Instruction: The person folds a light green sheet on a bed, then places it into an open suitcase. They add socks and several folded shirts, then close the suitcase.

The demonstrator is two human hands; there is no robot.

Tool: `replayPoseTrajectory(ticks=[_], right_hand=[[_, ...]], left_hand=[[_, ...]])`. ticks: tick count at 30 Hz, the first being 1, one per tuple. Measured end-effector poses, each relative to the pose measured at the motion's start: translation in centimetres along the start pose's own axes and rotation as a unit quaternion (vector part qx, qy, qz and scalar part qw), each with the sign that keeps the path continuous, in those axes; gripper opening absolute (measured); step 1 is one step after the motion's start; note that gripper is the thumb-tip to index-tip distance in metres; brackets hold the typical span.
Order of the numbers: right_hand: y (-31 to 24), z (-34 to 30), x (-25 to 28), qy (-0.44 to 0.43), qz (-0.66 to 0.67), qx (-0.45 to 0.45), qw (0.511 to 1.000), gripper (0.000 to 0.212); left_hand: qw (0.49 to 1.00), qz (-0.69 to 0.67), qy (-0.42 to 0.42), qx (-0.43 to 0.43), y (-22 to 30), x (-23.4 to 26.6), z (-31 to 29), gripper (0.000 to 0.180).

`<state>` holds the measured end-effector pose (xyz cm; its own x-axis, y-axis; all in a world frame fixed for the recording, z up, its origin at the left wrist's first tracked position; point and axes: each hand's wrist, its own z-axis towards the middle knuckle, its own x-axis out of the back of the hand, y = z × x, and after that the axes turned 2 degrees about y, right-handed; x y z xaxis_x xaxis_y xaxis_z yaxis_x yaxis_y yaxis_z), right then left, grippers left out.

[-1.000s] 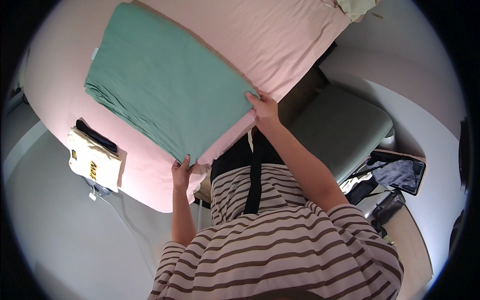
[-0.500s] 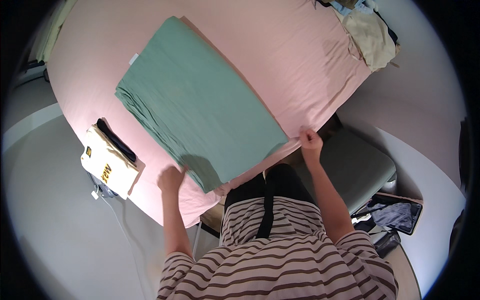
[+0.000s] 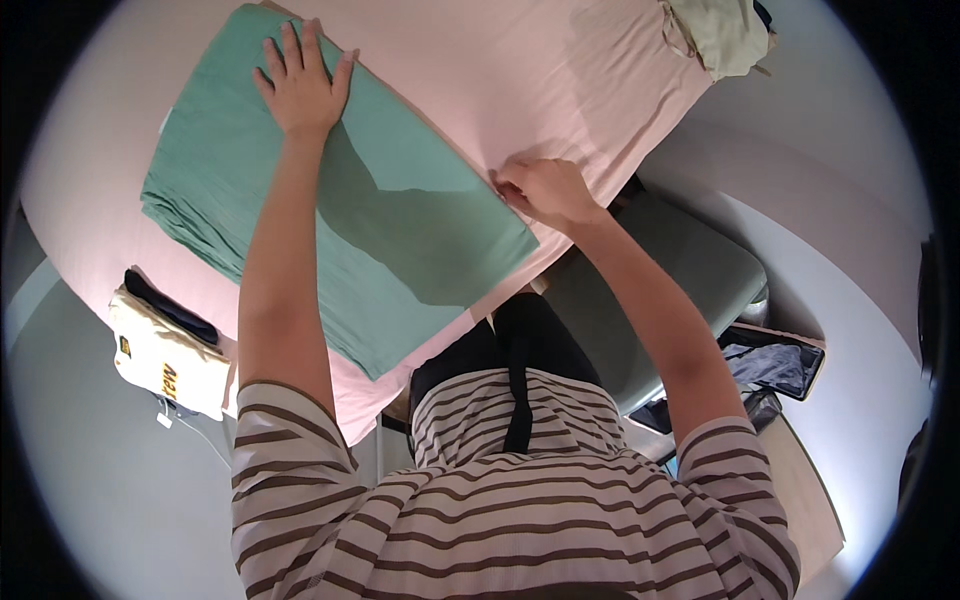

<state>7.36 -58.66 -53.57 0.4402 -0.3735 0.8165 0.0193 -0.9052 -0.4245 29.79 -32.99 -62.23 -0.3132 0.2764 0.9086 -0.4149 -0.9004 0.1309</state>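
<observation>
A green folded bed sheet (image 3: 400, 275) lies flat as a long rectangle on the pink-covered bed (image 3: 560, 90). Toward its far end my left hand (image 3: 303, 95) rests palm down, fingers spread across the fabric close to the long right edge. My right hand (image 3: 552, 192) is at that same edge, nearer to me, with its fingers curled in and pinching the sheet's border. Shadows of my arm and head fall over the sheet's near half. Creased layers show along its left side.
A folded cream shirt (image 3: 170, 345) with a dark folded garment (image 3: 172, 305) beside it sits at the bed's left edge. Heaped clothes (image 3: 715, 35) lie at the far right corner. A grey-green padded seat (image 3: 690, 260) and an open case (image 3: 775, 360) stand to the right.
My left hand has gone from the sheet's near left corner to its far end and flattened. My right hand has moved from the bed's edge up to the sheet's right edge. The view has shifted.
</observation>
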Motion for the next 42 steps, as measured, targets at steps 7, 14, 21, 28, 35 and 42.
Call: replayPoseTrajectory(ticks=[7,14,21,28,35,42], right_hand=[[3.8,-12.6,-4.0,-0.083,0.08,-0.17,0.979,0.021],[6.3,-24.4,-3.3,-0.465,0.058,-0.44,0.766,0.034],[-1.3,-8.3,-1.2,0.146,0.097,-0.144,0.974,0.019],[-10.4,6.4,-2.6,0.254,0.008,0.051,0.966,0.061],[-4.0,-0.7,-5.4,0.119,-0.085,0.024,0.989,0.064],[-2.1,-5.3,-5.2,0.122,-0.049,0.024,0.991,0.06]], left_hand=[[0.995,0.065,-0.032,-0.073,-3.2,0.3,4.4,0.05],[0.971,0.149,-0.1,0.155,-14.0,-3.0,8.5,0.068],[0.992,-0.072,-0.014,-0.105,-0.7,3.6,4.2,0.066],[0.965,-0.193,-0.151,-0.097,6.7,6.5,-6.5,0.066],[0.958,-0.125,-0.231,0.112,6.5,12.9,-17.9,0.07],[0.912,-0.032,-0.172,0.371,8.3,20.1,-35.5,0.078]])
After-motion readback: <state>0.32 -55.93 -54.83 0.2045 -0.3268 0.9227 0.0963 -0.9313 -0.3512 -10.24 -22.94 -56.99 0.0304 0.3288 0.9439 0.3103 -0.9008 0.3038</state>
